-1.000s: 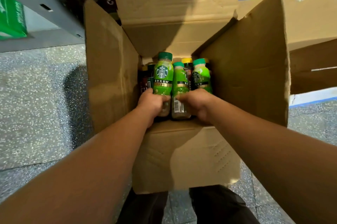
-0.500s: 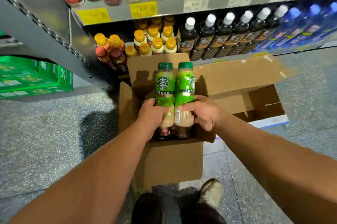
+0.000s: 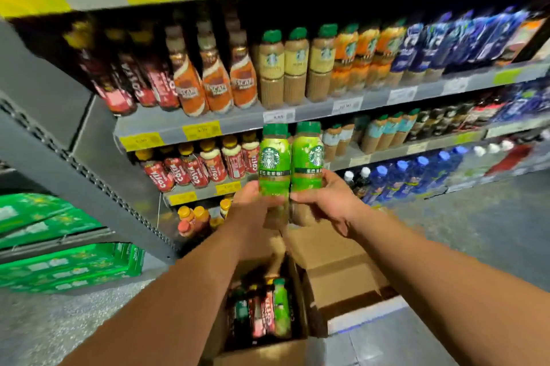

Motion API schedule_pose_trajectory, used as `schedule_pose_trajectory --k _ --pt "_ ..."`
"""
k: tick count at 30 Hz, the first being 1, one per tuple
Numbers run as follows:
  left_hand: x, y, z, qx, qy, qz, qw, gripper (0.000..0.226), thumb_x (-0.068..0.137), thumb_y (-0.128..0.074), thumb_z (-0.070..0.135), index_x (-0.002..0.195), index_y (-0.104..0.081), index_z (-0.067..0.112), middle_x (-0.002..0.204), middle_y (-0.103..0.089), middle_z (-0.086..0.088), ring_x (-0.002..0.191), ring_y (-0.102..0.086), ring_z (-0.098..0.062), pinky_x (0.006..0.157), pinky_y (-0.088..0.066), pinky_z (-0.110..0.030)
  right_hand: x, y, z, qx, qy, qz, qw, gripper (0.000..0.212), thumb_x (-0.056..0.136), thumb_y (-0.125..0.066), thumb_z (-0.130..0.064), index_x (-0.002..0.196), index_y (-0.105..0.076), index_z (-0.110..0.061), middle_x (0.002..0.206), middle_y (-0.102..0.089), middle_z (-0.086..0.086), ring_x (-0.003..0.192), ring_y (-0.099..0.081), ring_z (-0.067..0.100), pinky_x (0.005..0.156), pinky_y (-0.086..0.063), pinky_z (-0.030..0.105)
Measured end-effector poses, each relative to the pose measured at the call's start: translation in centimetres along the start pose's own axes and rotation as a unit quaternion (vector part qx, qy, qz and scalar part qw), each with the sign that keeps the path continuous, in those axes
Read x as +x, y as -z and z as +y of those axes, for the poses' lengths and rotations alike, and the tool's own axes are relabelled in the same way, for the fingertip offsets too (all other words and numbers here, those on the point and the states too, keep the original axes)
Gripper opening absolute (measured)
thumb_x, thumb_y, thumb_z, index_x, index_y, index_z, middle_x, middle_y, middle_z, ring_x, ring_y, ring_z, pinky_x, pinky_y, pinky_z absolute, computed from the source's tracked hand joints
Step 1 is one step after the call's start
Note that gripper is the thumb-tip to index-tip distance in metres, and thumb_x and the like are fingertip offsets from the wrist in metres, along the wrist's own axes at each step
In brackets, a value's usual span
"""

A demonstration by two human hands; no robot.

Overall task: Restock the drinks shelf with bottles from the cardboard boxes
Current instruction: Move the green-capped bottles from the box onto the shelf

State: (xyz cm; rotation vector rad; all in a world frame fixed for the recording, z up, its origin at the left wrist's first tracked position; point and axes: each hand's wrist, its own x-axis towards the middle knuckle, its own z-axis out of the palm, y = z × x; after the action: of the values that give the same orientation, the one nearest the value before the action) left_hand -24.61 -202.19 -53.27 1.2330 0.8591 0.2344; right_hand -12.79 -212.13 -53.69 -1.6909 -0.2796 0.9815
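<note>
As I hold both above the cardboard box (image 3: 262, 353), my left hand (image 3: 256, 211) fingers wrap the left green bottle (image 3: 274, 163); my right hand (image 3: 330, 205) fingers wrap the right green bottle (image 3: 308, 161). Bottles upright, touching.

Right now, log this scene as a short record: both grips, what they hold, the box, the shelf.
left grip: holds left green bottle, upright
right grip: holds right green bottle, upright
pair: side by side, raised in front of shelf
cardboard box: open on floor below, spare bottles inside
status: neither bottle on shelf yet
</note>
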Motion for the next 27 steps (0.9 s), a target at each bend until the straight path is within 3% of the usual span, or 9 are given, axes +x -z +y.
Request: schedule_pose_trajectory --k 2,5,9,15,21,27 --pt "-1.4 -1.3 3.1 -0.007 -0.031 0.001 0.999 0.024 0.084 -0.056 -0.012 0.084 -0.059 0.012 0.07 -0.069 0.0 0.056 -0.065 -0.01 0.048 -0.051 -0.02 -1.2 1.0 -3.3 0.004 0.029 -0.004 1.0 0.049 0.073 -0.076 0.004 0.116 -0.054 -0.007 0.1 -0.068 0.007 0.076 -0.064 0.012 0.055 -0.053 0.016" --pt "-3.1 -3.2 7.0 -0.012 -0.078 0.013 0.997 0.022 0.084 -0.061 -0.006 0.099 -0.062 0.009 0.089 -0.072 -0.004 0.08 -0.069 -0.019 0.072 -0.056 -0.032 -2.3 2.3 -7.9 -0.019 0.065 -0.002 0.998 0.05 0.076 -0.073 0.002 0.12 -0.053 -0.007 0.11 -0.068 0.01 0.095 -0.066 0.022 0.075 -0.053 0.026" --pt "-4.6 -5.3 11.5 -0.019 -0.116 0.024 0.993 0.023 0.083 -0.064 -0.002 0.101 -0.063 0.013 0.091 -0.072 0.001 0.084 -0.068 -0.017 0.077 -0.053 -0.032 -3.7 4.2 -12.9 -0.031 0.095 0.001 0.995 0.054 0.074 -0.072 0.001 0.122 -0.049 -0.009 0.107 -0.067 0.009 0.098 -0.064 0.025 0.082 -0.052 0.035" --pt "-5.2 -6.7 16.0 -0.014 -0.137 0.034 0.99 0.025 0.081 -0.068 0.001 0.102 -0.064 0.014 0.097 -0.073 -0.004 0.092 -0.069 -0.025 0.09 -0.053 -0.044 -5.2 5.7 -17.7 -0.022 0.12 -0.003 0.992 0.053 0.069 -0.07 0.003 0.117 -0.052 -0.01 0.107 -0.068 0.013 0.099 -0.066 0.031 0.092 -0.051 0.048" --pt "-4.0 -6.2 20.7 0.009 -0.181 0.015 0.983 0.028 0.081 -0.066 -0.003 0.105 -0.067 0.01 0.093 -0.073 -0.002 0.082 -0.068 -0.015 0.075 -0.053 -0.027 -4.6 5.9 -21.4 -0.012 0.158 0.038 0.987 0.041 0.073 -0.073 0.006 0.106 -0.058 -0.013 0.099 -0.07 0.01 0.093 -0.067 0.026 0.086 -0.054 0.043" --pt "-2.8 -6.8 24.8 0.041 -0.211 -0.005 0.977 0.026 0.081 -0.067 -0.001 0.101 -0.067 0.015 0.087 -0.071 0.004 0.075 -0.067 -0.008 0.06 -0.052 -0.015 -3.7 6.7 -24.8 0.012 0.177 0.074 0.981 0.045 0.067 -0.078 0.005 0.105 -0.06 -0.011 0.099 -0.071 0.013 0.092 -0.069 0.031 0.087 -0.055 0.05"
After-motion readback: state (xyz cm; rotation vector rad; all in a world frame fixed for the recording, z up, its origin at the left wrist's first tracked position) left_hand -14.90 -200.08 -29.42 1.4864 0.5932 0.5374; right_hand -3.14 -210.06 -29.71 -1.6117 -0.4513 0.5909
